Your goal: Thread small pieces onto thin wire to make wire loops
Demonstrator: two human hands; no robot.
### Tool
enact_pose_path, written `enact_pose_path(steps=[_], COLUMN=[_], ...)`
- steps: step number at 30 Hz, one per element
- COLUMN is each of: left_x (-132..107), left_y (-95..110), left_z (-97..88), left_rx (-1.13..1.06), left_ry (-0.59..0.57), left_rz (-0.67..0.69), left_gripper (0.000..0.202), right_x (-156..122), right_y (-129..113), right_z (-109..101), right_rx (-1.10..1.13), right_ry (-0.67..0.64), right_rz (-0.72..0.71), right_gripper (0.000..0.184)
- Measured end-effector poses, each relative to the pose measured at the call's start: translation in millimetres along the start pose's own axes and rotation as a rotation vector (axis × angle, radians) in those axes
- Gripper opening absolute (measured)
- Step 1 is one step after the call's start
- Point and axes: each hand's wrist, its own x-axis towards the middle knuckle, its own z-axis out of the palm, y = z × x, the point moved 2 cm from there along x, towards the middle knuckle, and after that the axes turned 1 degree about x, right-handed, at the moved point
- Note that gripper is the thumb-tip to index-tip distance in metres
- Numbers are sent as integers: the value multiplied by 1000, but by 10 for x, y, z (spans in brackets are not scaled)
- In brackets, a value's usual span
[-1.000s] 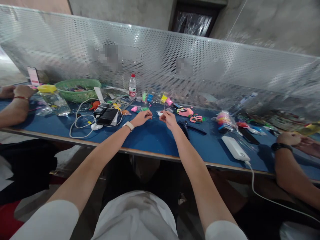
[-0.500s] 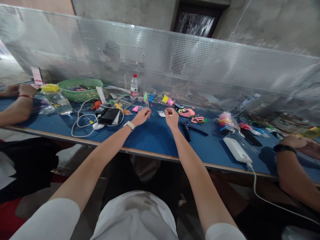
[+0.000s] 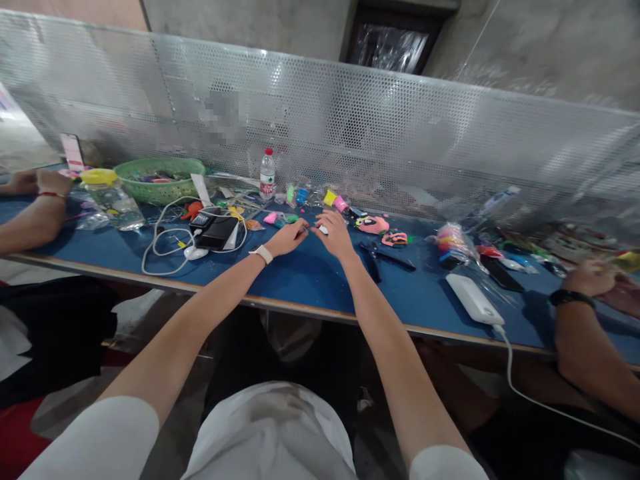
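Both my hands rest on the blue table (image 3: 300,277), close together near its middle. My left hand (image 3: 287,238), with a white watch (image 3: 261,253) on its wrist, is pinched on a thin thing too small to make out. Its fingertips almost touch those of my right hand (image 3: 334,235). The right hand's fingers curl down onto a small white piece (image 3: 324,231) lying on the table. Coloured clay packets (image 3: 330,199) and bits lie just beyond the hands.
Left of my hands lie a black power bank (image 3: 215,232) and a white cable (image 3: 165,248). A green basket (image 3: 159,179), a yellow-lidded jar (image 3: 107,197) and a water bottle (image 3: 267,173) stand before the perforated screen (image 3: 350,127). Pink clay figures (image 3: 373,224), a black tool (image 3: 387,257) and a white power bank (image 3: 471,299) lie right. Co-workers' arms (image 3: 30,220) (image 3: 580,320) flank me.
My hands were apart half a second ago. The right hand has moved left onto the small white piece, and the left hand has slid right to meet it.
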Motion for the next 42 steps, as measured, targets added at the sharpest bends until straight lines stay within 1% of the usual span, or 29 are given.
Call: enact_pose_path(steps=[2,4,7,10,15,17,22,28,33,38,42], left_x=[11,23,39,49,49,47,44,44,49,55,54], left_y=[14,28,39,28,8,16,50,74,56,40,23], left_z=[-15,-36,-65,-70,-58,-58,-71,-88,-81,-64,-51], left_rx=[-10,-32,-66,-109,-175,-180,-123,-88,-93,-105,-130], left_ry=[55,103,169,197,206,196,208,208,221,222,240], left_rz=[-13,-8,30,39,-18,-10,36,68,68,82,61], left_gripper=[10,14,16,20,23,21,19,22,22,20,20], right_x=[-24,-53,-71,-53,-24,-22,-17,-22,-19,-4,-5], right_y=[15,16,10,24,65,77,85,31,-11,-43,-30], right_z=[14,37,68,89,78,70,60,-8,-68,-77,-41], right_rx=[84,166,254,313,354,357,344,331,345,387,397], right_ry=[11,33,101,108,72,65,62,12,-31,-23,-8], right_rz=[76,146,188,207,254,260,217,245,262,229,258], right_gripper=[45,45,39,37,35,34,37,39,40,34,37])
